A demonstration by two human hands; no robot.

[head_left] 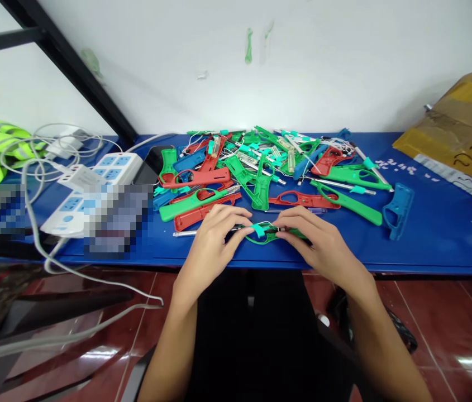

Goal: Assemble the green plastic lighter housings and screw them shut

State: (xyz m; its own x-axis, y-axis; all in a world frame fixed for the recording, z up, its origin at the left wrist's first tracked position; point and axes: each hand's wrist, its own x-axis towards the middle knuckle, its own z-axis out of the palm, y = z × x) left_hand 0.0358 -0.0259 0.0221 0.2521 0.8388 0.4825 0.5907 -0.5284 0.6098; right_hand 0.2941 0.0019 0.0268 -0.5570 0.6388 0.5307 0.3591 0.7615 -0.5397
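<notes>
At the table's front edge, a green lighter casing half (pixel 264 241) lies between my two hands. My left hand (pixel 214 237) is closed in a pinch beside the teal trigger piece (pixel 258 229). A thin metal lighter tube (pixel 183 234) sticks out to the left from under that hand. My right hand (pixel 313 237) pinches the other end of the casing, where a small dark part and a thin white wire meet the fingertips. Part of the casing is hidden under the right fingers. Behind the hands lie a red casing half (pixel 306 199) and a green casing half (pixel 256 187).
Heaped at the back of the blue table (pixel 440 245) are several red, green and blue casings, metal tubes and wires. On the left are a white power strip (pixel 70 215), cables and a phone (pixel 120 218). A taped cardboard box (pixel 462 128) stands right, near a blue casing (pixel 400 209).
</notes>
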